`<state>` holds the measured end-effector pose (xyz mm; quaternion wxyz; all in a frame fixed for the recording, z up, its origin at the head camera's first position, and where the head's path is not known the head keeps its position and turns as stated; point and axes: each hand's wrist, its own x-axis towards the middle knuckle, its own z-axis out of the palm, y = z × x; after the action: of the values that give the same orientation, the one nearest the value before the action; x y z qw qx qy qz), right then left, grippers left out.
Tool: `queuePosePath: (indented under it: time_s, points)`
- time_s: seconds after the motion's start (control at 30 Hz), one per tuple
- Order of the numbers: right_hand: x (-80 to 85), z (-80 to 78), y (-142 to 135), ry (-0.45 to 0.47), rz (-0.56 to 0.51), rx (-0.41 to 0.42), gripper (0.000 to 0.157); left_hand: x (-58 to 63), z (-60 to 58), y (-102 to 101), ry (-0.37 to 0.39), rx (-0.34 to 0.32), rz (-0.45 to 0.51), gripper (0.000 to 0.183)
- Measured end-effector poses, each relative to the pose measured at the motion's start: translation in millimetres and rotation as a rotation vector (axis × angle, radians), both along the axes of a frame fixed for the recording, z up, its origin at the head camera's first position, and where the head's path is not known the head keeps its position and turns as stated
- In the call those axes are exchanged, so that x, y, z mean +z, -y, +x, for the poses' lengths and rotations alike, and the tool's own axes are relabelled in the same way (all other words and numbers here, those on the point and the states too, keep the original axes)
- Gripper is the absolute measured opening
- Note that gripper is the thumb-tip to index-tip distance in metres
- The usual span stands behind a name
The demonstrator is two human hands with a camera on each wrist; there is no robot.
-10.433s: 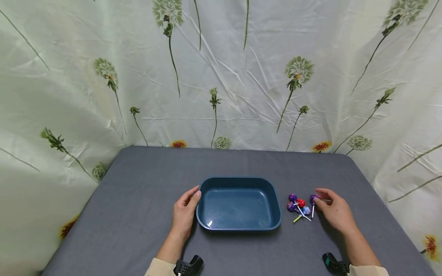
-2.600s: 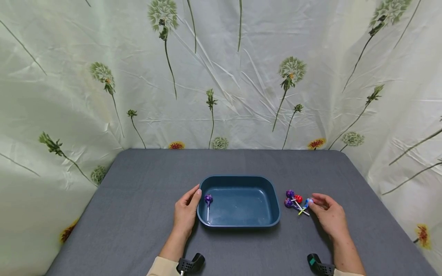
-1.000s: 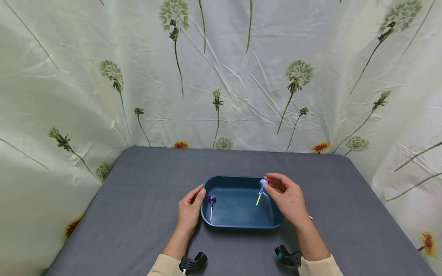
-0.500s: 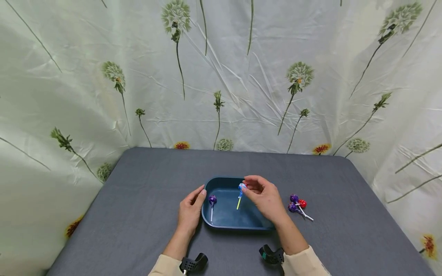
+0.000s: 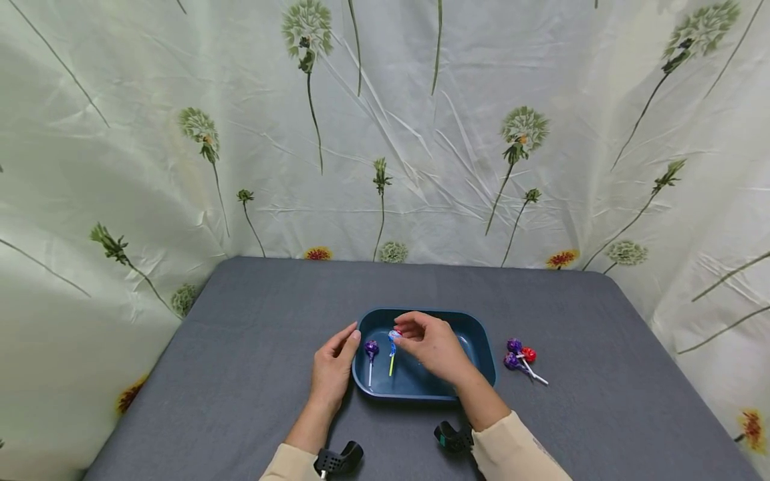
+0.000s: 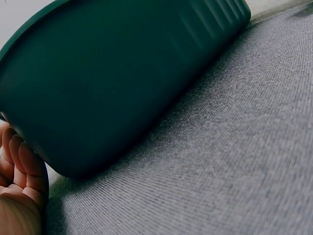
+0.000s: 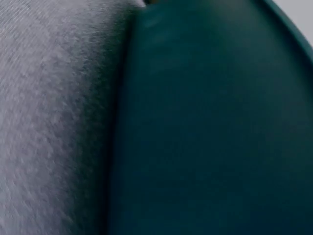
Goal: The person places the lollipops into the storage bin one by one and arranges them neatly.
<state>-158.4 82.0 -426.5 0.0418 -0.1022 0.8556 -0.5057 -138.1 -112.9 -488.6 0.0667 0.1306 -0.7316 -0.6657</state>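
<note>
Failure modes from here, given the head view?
The right hand pinches the blue lollipop close beside the purple lollipop in the tray; lowering it could nudge that one.
The lollipops on the table are bunched together, sticks overlapping, so picking one may drag another.
The left hand touches the tray's side; a push might slide it.

Light in the head view is soft and fairly bright, with pale sheen along the creases of the curtain (image 5: 421, 133) beyond both hands. A soft shadow darkens the cloth (image 5: 271, 347) beside the left hand (image 5: 332, 367), on the side toward the right hand (image 5: 436, 344). Both wrist views are dimmer: past the left hand's fingers the wall of the tray (image 5: 415, 386) sinks into dark green, while the right wrist view is visibly blurred.
</note>
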Motion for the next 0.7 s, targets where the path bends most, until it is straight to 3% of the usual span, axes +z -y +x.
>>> queuePosePath:
  time_s: [0.3, 0.7]
  points:
    - [-10.9, -6.1, 10, -0.082, 0.21, 0.126, 0.025, 2.1, 0.3, -1, -0.008, -0.011, 0.009, 0.046]
    - [-16.5, -13.1, 13, -0.065, 0.281, 0.16, 0.023, -0.3, 0.7, -1, -0.005, 0.0, 0.008, 0.043]
